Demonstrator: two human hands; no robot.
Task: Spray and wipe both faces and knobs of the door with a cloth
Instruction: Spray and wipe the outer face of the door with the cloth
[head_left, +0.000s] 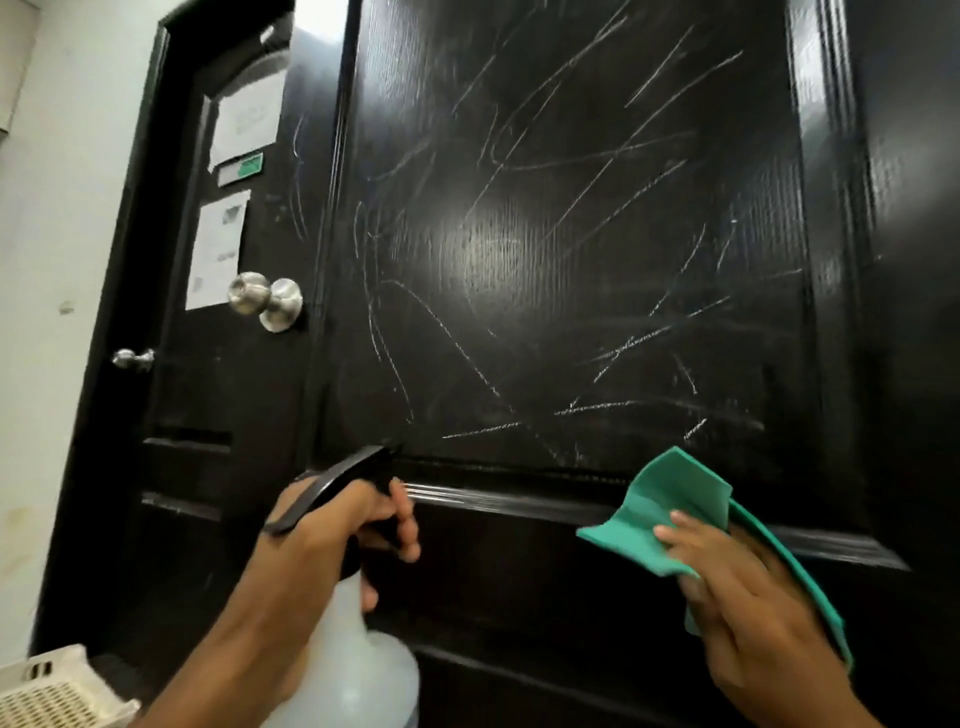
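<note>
A glossy black door (571, 234) fills the view, its upper panel covered in white chalk-like scribbles. Its silver knob (266, 300) sits on the left edge at mid height. My left hand (332, 525) grips a translucent white spray bottle (353, 670) by its black trigger head, nozzle pointing at the door just below the panel. My right hand (737, 592) holds a green cloth (670, 499) close to the door's horizontal moulding at the lower right.
Behind the open door stands a second black door (208, 395) with its own small silver knob (132, 358) and paper notices (218, 249) taped on it. A white wall (57, 208) lies left. A white perforated basket (57, 696) sits at the bottom left corner.
</note>
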